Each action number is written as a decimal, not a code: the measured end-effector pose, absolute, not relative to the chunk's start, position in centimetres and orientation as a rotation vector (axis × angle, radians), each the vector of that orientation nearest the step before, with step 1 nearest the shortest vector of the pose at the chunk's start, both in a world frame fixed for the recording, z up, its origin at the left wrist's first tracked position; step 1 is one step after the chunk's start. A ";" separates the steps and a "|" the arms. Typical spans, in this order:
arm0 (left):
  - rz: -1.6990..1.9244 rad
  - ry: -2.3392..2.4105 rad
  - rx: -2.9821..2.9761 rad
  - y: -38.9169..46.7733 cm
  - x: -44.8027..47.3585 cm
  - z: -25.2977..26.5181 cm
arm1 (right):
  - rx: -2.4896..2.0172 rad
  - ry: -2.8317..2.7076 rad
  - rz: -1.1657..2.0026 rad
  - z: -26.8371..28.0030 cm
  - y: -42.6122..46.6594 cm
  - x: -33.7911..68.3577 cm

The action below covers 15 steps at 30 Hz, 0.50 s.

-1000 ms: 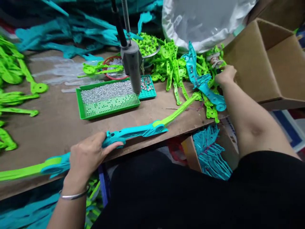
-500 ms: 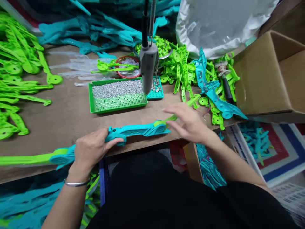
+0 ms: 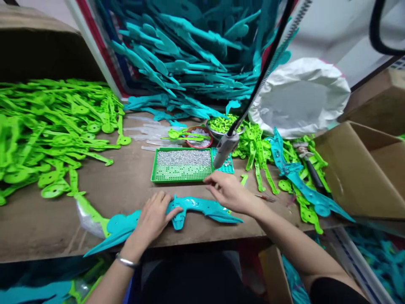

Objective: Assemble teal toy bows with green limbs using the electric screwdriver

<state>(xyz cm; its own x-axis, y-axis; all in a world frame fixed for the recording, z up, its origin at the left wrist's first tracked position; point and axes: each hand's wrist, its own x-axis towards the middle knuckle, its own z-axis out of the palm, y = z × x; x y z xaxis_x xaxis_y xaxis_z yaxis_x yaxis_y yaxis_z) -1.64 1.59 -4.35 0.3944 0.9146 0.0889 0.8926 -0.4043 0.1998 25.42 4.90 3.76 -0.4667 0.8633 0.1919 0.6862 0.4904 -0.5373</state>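
A blue plastic toy body (image 3: 196,204) with wing-like arms lies on the bench, its flat, screw-holed side up. My left hand (image 3: 155,217) grips it near the middle, thumb over its central block. A green plastic limb (image 3: 95,215), partly in a clear sleeve, sticks out from its left end. Above the body's right arm is my right hand (image 3: 229,192), fingers curled and drawn together; whatever is between them is too small to make out. Just above that hand hangs a grey electric screwdriver (image 3: 226,150). Beside it stands a green tray (image 3: 183,173) of small metal screws.
Green limbs (image 3: 60,131) are heaped at left. Blue parts (image 3: 190,63) fill a large container behind. A red basket (image 3: 199,143), a metal bowl (image 3: 218,134) and a small teal tray (image 3: 226,166) stand beyond. A soldering-iron-like tool (image 3: 311,169) and a cardboard box (image 3: 344,181) are at right.
The blue body has been turned over, showing its flat side. My right hand has left the green limb at its right end and moved toward the screwdriver. The camera view has shifted.
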 end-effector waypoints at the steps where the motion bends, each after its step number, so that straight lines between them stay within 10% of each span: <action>1: 0.318 1.658 2.542 1.3 -1.7 -4.4 | -1.298 -2.320 0.453 3.2 6.0 23.8; 15: 0.350 1.324 2.619 0.7 -0.9 -3.4 | -1.994 -2.104 0.260 -2.3 23.0 16.4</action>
